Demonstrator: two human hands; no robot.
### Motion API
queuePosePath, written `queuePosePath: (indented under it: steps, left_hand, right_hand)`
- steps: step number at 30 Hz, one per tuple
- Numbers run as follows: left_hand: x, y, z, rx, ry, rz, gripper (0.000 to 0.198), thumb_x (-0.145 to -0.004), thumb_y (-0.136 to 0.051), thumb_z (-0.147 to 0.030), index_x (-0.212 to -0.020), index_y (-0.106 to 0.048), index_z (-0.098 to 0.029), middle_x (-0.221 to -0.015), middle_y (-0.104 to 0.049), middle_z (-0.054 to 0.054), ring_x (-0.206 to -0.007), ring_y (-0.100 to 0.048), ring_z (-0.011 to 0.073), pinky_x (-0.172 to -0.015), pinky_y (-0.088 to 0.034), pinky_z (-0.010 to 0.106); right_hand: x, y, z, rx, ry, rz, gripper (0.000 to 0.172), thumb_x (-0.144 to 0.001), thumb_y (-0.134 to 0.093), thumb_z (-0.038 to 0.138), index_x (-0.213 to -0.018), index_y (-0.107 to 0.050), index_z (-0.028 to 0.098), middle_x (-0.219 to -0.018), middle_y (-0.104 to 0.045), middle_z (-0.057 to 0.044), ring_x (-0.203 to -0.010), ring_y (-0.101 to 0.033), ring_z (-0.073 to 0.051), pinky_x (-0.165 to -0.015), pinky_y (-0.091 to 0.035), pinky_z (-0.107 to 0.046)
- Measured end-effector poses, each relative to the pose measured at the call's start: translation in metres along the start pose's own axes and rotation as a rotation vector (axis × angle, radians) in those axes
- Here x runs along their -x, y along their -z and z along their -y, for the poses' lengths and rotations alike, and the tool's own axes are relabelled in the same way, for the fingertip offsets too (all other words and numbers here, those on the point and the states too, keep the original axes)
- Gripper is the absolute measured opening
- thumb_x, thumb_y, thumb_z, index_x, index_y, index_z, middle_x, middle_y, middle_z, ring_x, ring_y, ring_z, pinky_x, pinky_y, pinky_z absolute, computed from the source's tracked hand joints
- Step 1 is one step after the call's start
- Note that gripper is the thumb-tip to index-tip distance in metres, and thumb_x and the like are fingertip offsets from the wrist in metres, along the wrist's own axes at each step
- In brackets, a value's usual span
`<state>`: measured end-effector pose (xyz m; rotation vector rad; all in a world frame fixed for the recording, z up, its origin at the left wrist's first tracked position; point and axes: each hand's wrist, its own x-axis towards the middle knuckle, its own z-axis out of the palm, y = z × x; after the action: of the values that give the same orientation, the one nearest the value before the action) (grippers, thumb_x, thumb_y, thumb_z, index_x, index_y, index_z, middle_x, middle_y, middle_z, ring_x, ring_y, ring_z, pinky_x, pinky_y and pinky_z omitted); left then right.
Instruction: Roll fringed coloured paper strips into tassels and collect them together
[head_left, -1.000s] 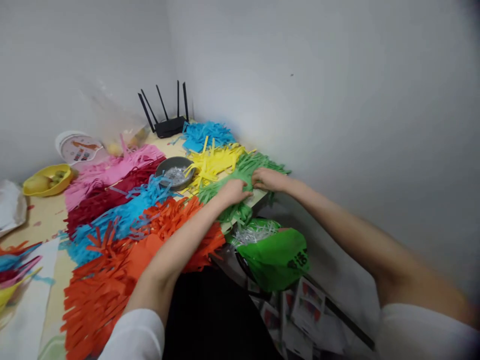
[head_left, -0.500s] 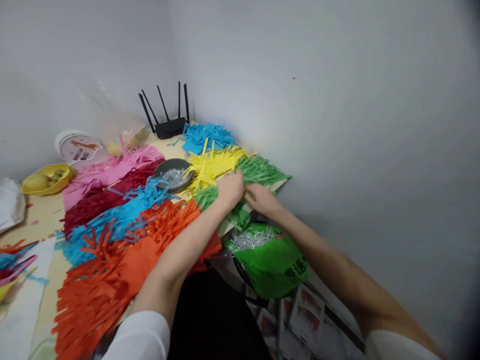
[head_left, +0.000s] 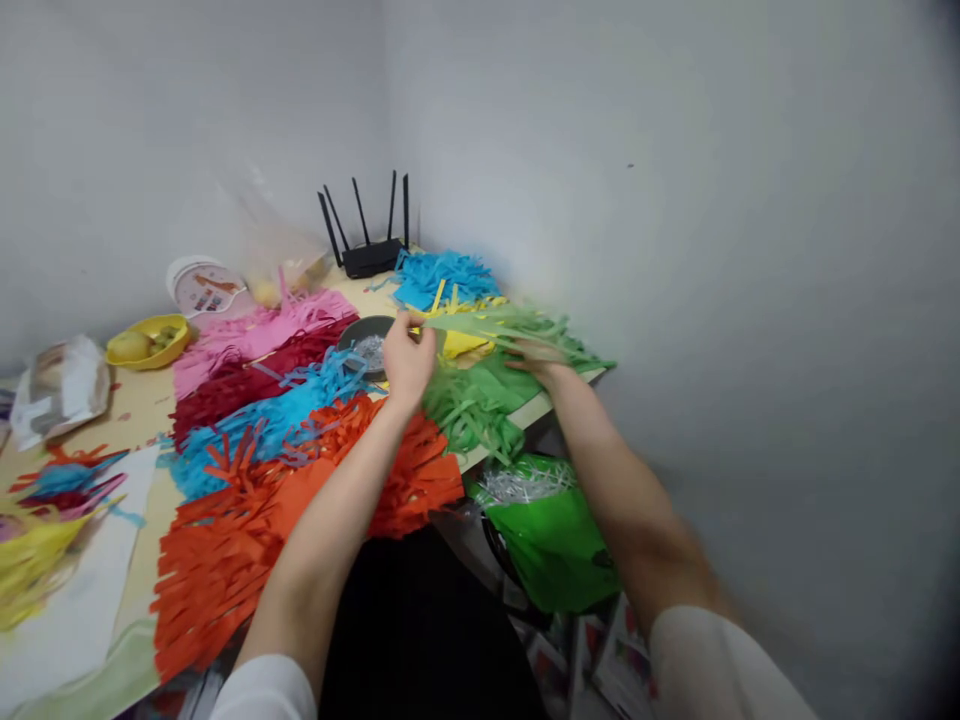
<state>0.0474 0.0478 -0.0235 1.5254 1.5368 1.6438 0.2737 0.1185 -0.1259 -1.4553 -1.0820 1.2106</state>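
Note:
My left hand (head_left: 409, 358) is raised over the table and pinches one end of a light green fringed paper sheet (head_left: 469, 323), which stretches to the right. Under those strips lies my right hand (head_left: 541, 362), its fingers partly covered and blurred, close to the green fringed paper (head_left: 480, 390) on the table. Just beside my left hand stands a dark grey bowl (head_left: 366, 328) with silvery shreds in it. Yellow fringed paper (head_left: 463, 343) shows behind the green.
Orange (head_left: 225, 560), blue (head_left: 240, 440), dark red and pink fringed papers cover the table. A black router (head_left: 373, 258) stands in the corner. A yellow fruit bowl (head_left: 180, 340) is at left. Below the table edge hangs a green bag (head_left: 551, 550) of silvery shreds, near the wall.
My hands were together at the green paper. Now the left has moved up and left, drawing light green strips out, and the right lies under them. The view has shifted slightly left.

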Motion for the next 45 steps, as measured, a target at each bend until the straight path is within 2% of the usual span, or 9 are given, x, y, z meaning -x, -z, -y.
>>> queuePosePath:
  steps: [8,13,16,19,22,26,32,39,45]
  left_hand:
    - [-0.028,0.111,-0.009,0.236,-0.010,-0.250,0.011,-0.077,-0.062,-0.022,-0.071,-0.053,-0.018,-0.063,-0.054,-0.006,-0.058,-0.050,0.0099,-0.059,-0.041,0.020]
    - [-0.013,0.216,-0.028,0.047,-0.211,-0.381,0.007,-0.076,-0.061,-0.021,-0.073,-0.056,-0.018,-0.069,-0.058,-0.003,-0.067,-0.055,0.0105,-0.065,-0.043,0.019]
    - [0.015,0.255,-0.033,-0.275,-0.247,-0.326,0.003,-0.075,-0.057,-0.016,-0.073,-0.056,-0.018,-0.069,-0.059,-0.003,-0.066,-0.054,0.0113,-0.064,-0.041,0.020]
    - [0.047,0.266,-0.034,-0.591,-0.163,-0.150,0.003,-0.078,-0.056,-0.017,-0.078,-0.058,-0.019,-0.072,-0.063,-0.001,-0.067,-0.056,0.0141,-0.066,-0.041,0.023]
    - [0.076,0.269,-0.035,-0.762,-0.065,0.034,0.006,-0.082,-0.053,-0.018,-0.085,-0.059,-0.020,-0.080,-0.068,0.003,-0.072,-0.060,0.0175,-0.068,-0.042,0.026]
    - [0.099,0.289,-0.034,-0.702,-0.028,0.233,0.008,-0.081,-0.051,-0.017,-0.085,-0.058,-0.020,-0.084,-0.070,0.004,-0.077,-0.064,0.0189,-0.072,-0.045,0.028]
    - [0.099,0.332,-0.017,-0.363,0.072,0.296,0.015,-0.077,-0.054,-0.018,-0.087,-0.065,-0.019,-0.084,-0.071,0.002,-0.079,-0.065,0.0173,-0.074,-0.049,0.026]
    - [0.098,0.334,-0.012,-0.129,0.163,0.199,0.023,-0.083,-0.063,-0.039,-0.076,-0.062,-0.018,-0.067,-0.058,-0.002,-0.061,-0.053,0.0121,-0.055,-0.043,0.021]
    - [0.102,0.332,-0.003,0.091,0.227,0.193,0.037,-0.074,-0.065,-0.021,-0.109,-0.076,-0.024,-0.107,-0.074,0.006,-0.090,-0.068,0.0186,-0.073,-0.053,0.025]
  right_hand:
    - [0.009,0.021,0.023,0.020,-0.052,0.001,0.026,-0.097,-0.054,0.041,-0.110,-0.059,0.020,-0.094,-0.070,-0.007,-0.074,-0.070,-0.019,-0.069,-0.059,-0.038]
    - [0.045,0.015,0.050,0.090,0.281,-0.088,0.020,-0.087,-0.061,0.039,-0.077,-0.049,0.027,-0.056,-0.058,0.001,-0.044,-0.055,-0.017,-0.050,-0.044,-0.032]
    - [0.095,-0.023,0.080,0.140,0.531,-0.225,0.009,-0.084,-0.066,0.031,-0.084,-0.058,0.026,-0.069,-0.061,-0.001,-0.054,-0.054,-0.018,-0.058,-0.044,-0.035]
    - [0.169,-0.091,0.112,0.308,0.887,-0.096,0.018,-0.089,-0.065,0.035,-0.105,-0.068,0.027,-0.103,-0.070,-0.009,-0.092,-0.065,-0.030,-0.081,-0.051,-0.044]
    - [0.232,-0.169,0.128,0.454,1.322,0.370,0.049,-0.085,-0.072,0.033,-0.132,-0.058,0.024,-0.129,-0.066,-0.012,-0.122,-0.057,-0.035,-0.107,-0.043,-0.053]
    - [0.251,-0.235,0.129,0.713,1.228,0.684,0.037,-0.081,-0.066,0.015,-0.118,-0.067,0.019,-0.120,-0.071,-0.014,-0.116,-0.062,-0.036,-0.099,-0.049,-0.051]
    - [0.226,-0.236,0.151,0.702,1.061,0.876,0.014,-0.080,-0.061,0.015,-0.086,-0.071,0.022,-0.072,-0.072,0.000,-0.063,-0.064,-0.017,-0.059,-0.043,-0.026]
    - [0.214,-0.226,0.154,0.521,0.953,0.867,0.013,-0.086,-0.062,0.031,-0.087,-0.067,0.019,-0.079,-0.070,-0.002,-0.070,-0.062,-0.017,-0.062,-0.044,-0.026]
    - [0.215,-0.216,0.133,0.173,0.661,0.939,0.019,-0.080,-0.065,0.022,-0.094,-0.077,0.021,-0.089,-0.075,-0.003,-0.076,-0.066,-0.019,-0.065,-0.048,-0.028]
